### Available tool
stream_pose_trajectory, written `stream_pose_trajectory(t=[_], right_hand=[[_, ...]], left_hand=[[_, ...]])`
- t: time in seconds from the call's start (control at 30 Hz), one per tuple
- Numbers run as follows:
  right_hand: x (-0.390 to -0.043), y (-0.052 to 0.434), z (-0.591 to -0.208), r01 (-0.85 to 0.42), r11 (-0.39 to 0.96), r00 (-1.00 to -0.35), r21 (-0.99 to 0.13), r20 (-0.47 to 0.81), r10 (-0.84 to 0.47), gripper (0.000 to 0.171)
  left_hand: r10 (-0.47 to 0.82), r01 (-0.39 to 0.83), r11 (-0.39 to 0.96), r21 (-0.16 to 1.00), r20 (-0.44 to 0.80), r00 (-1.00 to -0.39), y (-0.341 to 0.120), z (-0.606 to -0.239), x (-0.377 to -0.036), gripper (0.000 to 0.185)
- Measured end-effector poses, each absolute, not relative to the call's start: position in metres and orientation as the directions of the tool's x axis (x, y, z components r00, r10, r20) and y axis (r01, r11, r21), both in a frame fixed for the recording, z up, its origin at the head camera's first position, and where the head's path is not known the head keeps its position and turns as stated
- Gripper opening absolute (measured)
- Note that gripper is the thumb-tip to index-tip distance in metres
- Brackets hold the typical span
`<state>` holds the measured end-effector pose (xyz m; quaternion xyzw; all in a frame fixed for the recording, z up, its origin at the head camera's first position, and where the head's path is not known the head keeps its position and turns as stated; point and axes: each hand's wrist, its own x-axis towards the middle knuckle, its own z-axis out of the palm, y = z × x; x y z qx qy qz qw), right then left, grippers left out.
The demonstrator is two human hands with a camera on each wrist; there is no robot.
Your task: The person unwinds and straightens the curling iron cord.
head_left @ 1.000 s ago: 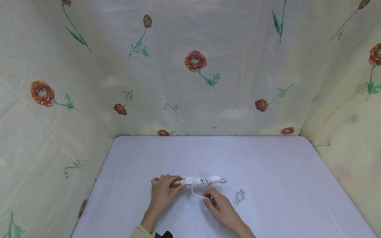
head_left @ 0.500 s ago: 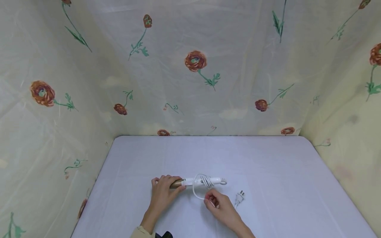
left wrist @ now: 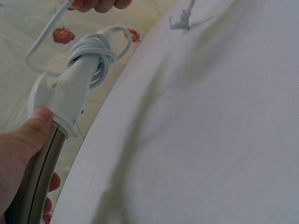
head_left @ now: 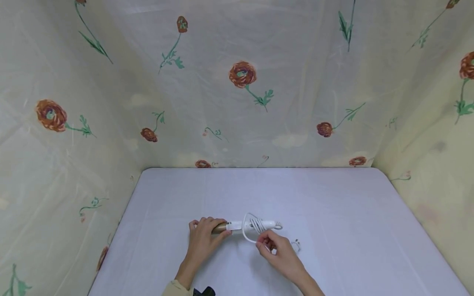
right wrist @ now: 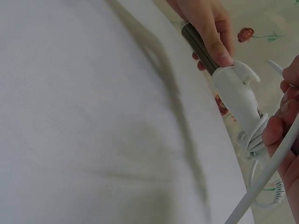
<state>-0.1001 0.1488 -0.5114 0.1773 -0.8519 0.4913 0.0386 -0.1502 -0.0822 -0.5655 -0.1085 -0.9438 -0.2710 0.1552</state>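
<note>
Head view: the left hand keeps its fingers closed around the metal barrel of the curling iron, which lies near the front middle of the white table. The right hand, pinching the white cord, has moved up toward the handle, so the loop is now smaller. The plug was pulled closer and sits just beside this hand.

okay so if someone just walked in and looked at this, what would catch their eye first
Probably the two hands at the near edge of the white table. The left hand grips the bronze barrel of a curling iron, and the right hand pinches its white cord, coiled around the white handle. Flowered sheeting walls the table in.
</note>
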Motion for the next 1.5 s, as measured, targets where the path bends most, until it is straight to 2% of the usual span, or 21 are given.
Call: stream_pose_trajectory(t=[0.2, 0.57, 1.0, 1.3, 1.5], right_hand=[[-0.107, 0.156, -0.521, -0.328, 0.452, -0.937, -0.83, 0.227, -0.264, 0.008], [-0.116, 0.166, -0.507, -0.412, 0.407, -0.906, -0.815, 0.318, -0.28, 0.011], [-0.125, 0.171, -0.496, -0.46, 0.426, -0.888, -0.779, 0.41, -0.209, 0.013], [-0.139, 0.176, -0.49, -0.435, 0.459, -0.898, -0.775, 0.406, -0.166, 0.006], [-0.149, 0.181, -0.489, -0.383, 0.525, -0.919, -0.76, 0.372, -0.133, 0.003]], left_hand=[[0.125, 0.289, 0.833, 0.472, 0.349, -0.929, -0.083, -0.565, -0.15, 0.038], [0.13, 0.282, 0.835, 0.473, 0.33, -0.935, -0.085, -0.567, -0.149, 0.036], [0.179, 0.345, 0.814, 0.468, 0.364, -0.914, -0.089, -0.57, -0.147, 0.038], [0.219, 0.386, 0.794, 0.469, 0.37, -0.903, -0.091, -0.574, -0.147, 0.038], [0.246, 0.377, 0.792, 0.48, 0.314, -0.917, -0.093, -0.572, -0.145, 0.039]])
